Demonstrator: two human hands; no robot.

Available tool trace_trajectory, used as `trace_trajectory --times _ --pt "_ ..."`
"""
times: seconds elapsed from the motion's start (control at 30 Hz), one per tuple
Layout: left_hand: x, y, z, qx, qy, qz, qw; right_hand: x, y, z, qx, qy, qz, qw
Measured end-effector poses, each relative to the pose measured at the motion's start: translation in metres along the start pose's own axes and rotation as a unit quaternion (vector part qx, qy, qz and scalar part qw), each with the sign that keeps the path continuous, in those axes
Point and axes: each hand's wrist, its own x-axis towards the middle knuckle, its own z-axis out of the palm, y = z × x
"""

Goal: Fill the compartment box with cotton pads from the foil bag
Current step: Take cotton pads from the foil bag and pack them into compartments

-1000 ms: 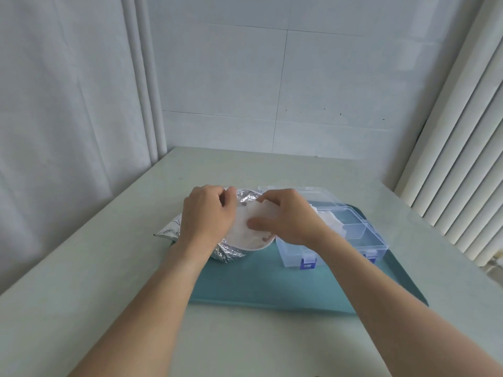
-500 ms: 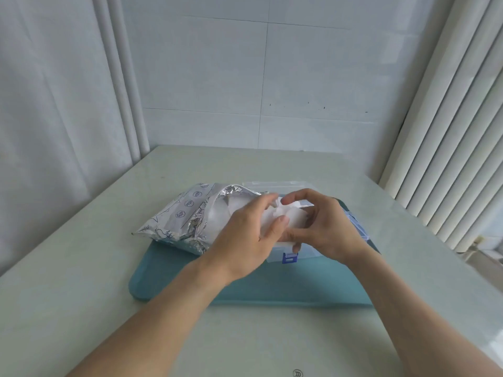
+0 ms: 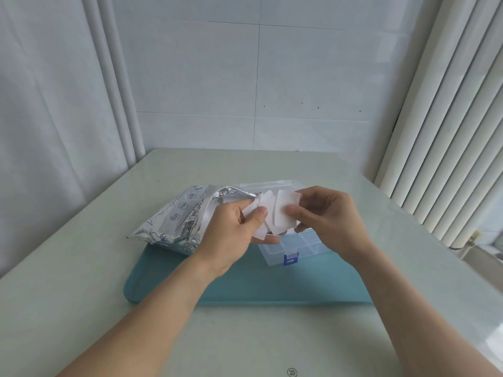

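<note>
At far left hangs a white curtain (image 3: 49, 126), with a pale tiled wall (image 3: 255, 85) behind the table. The pale green table top (image 3: 68, 308) carries a teal tray (image 3: 272, 287), set lengthwise across the view.

On the left end of the tray lies the foil bag (image 3: 177, 221), silver with blue printed marks, crumpled, its left end overhanging the tray edge onto the table. Its mouth faces right and stands open, showing the shiny lining.

Just right of the bag is the left hand (image 3: 234, 235), raised above the tray. Its thumb and fingers are curled and pinch a bunch of white cotton pads (image 3: 272, 213); the thumb presses on the upper face of the bunch, the fingers support it from below. The pads are fanned and uneven; their count cannot be told.

The right hand (image 3: 329, 216) holds the right side of the same bunch, thumb on the front face and fingers curled behind. The pads are held between both hands, above the near-left part of the compartment box (image 3: 296, 247) and clear of it.

The box is clear plastic with a blue latch (image 3: 290, 259) on its near wall. It sits on the tray, largely hidden by the hands. Its lid (image 3: 266, 186) lies open toward the wall. The visible compartments near the front show no pads.

Vertical blind slats (image 3: 449, 118) fill the right edge.
</note>
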Motion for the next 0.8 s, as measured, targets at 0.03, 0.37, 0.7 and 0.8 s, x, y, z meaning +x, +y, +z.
trace_trajectory --times 0.03,0.37,0.7,0.8 --pt "0.001 -0.001 0.0 -0.003 0.011 -0.006 1.0 0.0 -0.001 -0.001 0.006 0.005 0.006 1.0" --pt "0.002 -0.003 -0.003 0.01 0.107 0.03 0.994 -0.005 -0.009 0.005 -0.026 -0.014 -0.021 0.999" --pt "0.001 -0.005 0.001 -0.002 0.07 0.011 0.997 -0.005 -0.001 0.011 -0.133 0.009 0.015 0.991" --pt "0.001 -0.006 0.003 -0.01 0.08 -0.003 0.997 -0.005 -0.006 0.008 -0.098 0.014 0.039 0.994"
